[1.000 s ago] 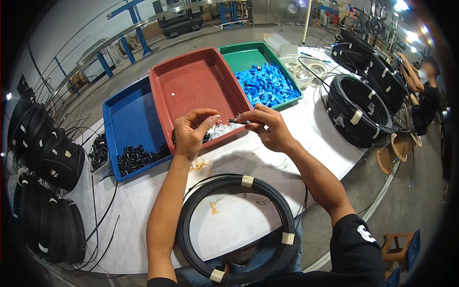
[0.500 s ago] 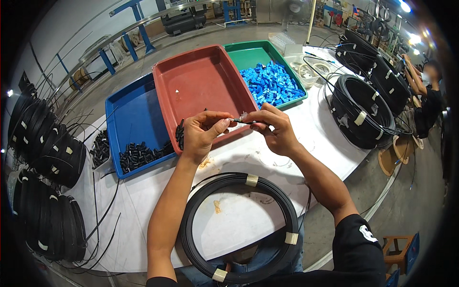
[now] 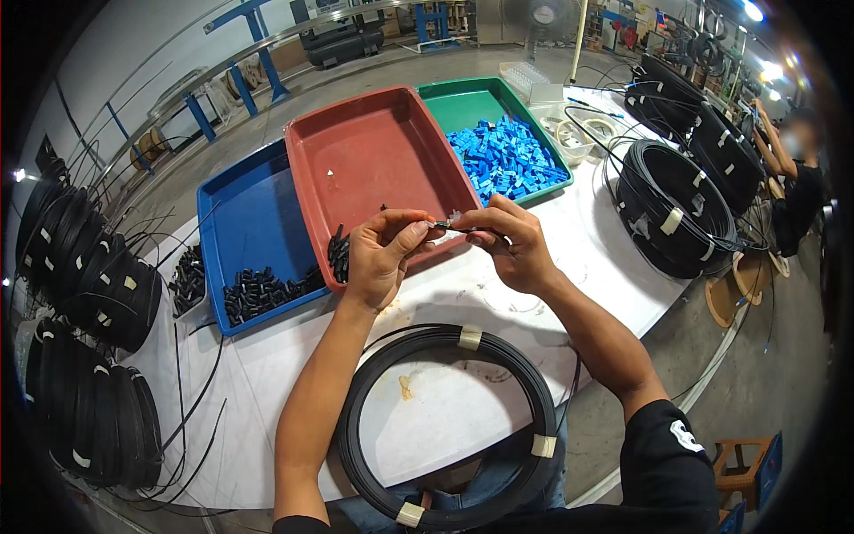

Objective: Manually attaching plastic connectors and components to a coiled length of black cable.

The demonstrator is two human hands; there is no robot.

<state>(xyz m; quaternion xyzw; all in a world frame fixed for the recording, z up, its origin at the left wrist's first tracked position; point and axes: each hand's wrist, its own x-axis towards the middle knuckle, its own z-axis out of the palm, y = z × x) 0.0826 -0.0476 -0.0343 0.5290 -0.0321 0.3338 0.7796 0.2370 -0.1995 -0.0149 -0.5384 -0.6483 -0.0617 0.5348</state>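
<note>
In front of me, over the near edge of the red tray [image 3: 374,160], both hands meet fingertip to fingertip. My left hand [image 3: 381,258] pinches a small white-tipped piece [image 3: 431,225], mostly covered by the fingers. From the right, my right hand [image 3: 511,242] is closed on the end of a thin black cable [image 3: 455,229], which meets that piece. Exactly how the two fit together is too small to tell. Below my hands, a coil of black cable [image 3: 350,427] bound with pale tape lies at the table's near edge, over my lap.
Short black parts fill the near end of the blue tray [image 3: 253,209]; a few lie in the red one. Blue connectors [image 3: 507,156] heap in the green tray [image 3: 458,104]. Cable coils stand left [image 3: 84,267] and right [image 3: 663,200]. Another person [image 3: 796,178] is at the far right.
Both hands stay almost in place, still pinching at the same spot. The fingertips and the small piece shift only slightly, and a little more black shows between them.
</note>
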